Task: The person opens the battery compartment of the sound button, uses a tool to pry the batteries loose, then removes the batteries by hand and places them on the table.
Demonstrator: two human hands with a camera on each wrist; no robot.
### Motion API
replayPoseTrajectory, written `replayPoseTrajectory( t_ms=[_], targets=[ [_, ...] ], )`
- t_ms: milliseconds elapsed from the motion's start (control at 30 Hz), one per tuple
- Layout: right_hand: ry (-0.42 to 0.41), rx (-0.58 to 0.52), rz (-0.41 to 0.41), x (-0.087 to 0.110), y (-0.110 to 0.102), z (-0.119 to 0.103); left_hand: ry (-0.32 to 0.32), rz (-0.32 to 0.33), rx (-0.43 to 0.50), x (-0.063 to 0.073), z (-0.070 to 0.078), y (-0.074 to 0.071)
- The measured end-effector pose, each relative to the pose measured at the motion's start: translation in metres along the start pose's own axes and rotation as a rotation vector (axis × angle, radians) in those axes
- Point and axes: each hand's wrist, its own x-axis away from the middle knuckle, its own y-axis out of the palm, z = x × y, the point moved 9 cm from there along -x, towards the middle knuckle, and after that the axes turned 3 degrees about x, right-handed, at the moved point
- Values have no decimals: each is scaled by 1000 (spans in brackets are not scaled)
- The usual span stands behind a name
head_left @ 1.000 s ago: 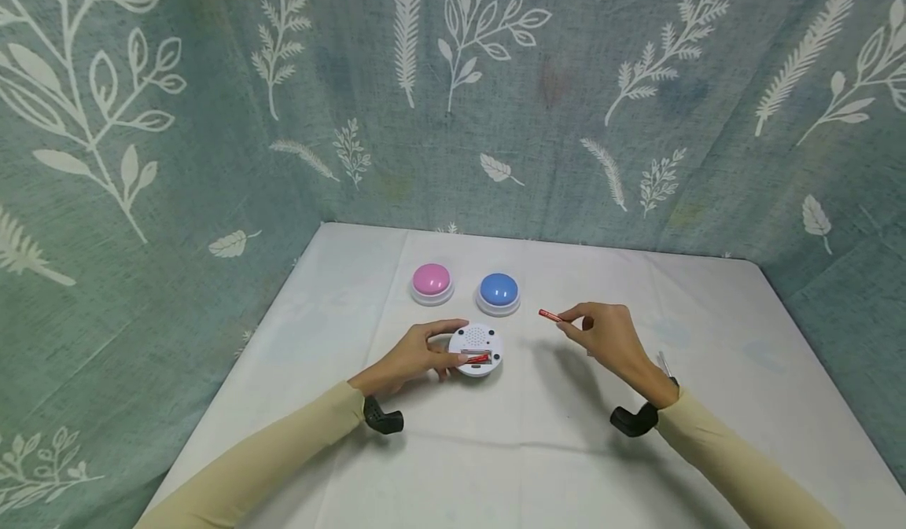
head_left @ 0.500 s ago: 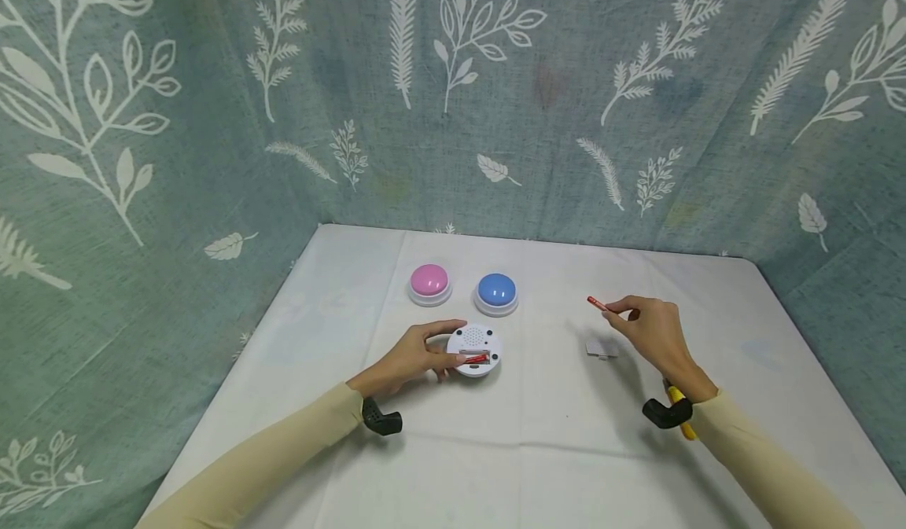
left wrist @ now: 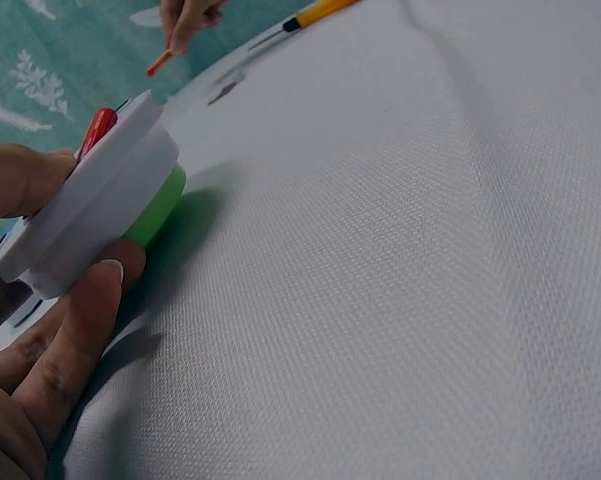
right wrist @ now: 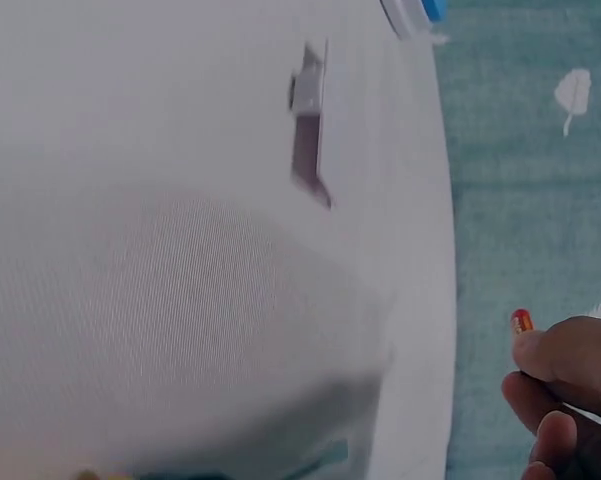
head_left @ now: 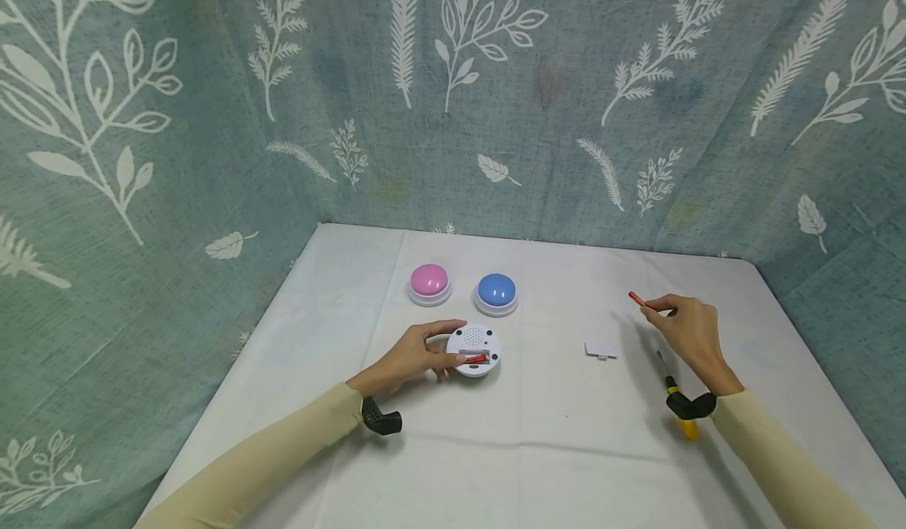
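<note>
A curtained-off workspace is formed by grey-green, leaf-printed fabric (head_left: 538, 207) hung behind and beside a table (head_left: 453, 482) covered in white cloth (head_left: 552, 395); whether home or workshop cannot be told.

A pink-domed, white-based button (head_left: 429, 282) and a blue-domed, white-based button (head_left: 497, 291) stood toward the far edge of a white-clothed table (head_left: 552, 482).
Grey-green fabric printed with white leaves (head_left: 552, 144) hung behind that edge.

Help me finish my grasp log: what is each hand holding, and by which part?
The left hand holds the green-and-white button by its edge; the right hand pinches a red battery by one end.
</note>
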Motion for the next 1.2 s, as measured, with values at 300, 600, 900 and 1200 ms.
replayPoseTrajectory(
  t_ms=[300, 600, 900, 1200],
  targets=[
    [109, 39, -10, -3, 1, 35, 4, -4, -1, -1, 2, 0],
    [248, 69, -53, -1, 5, 66, 2, 0, -12, -2, 1, 0],
    [288, 87, -52, 3, 10, 79, -1, 19, -38, -2, 0, -3],
    [277, 97, -65, 5, 13, 81, 12, 0, -26, 0, 0, -1]
  ],
)
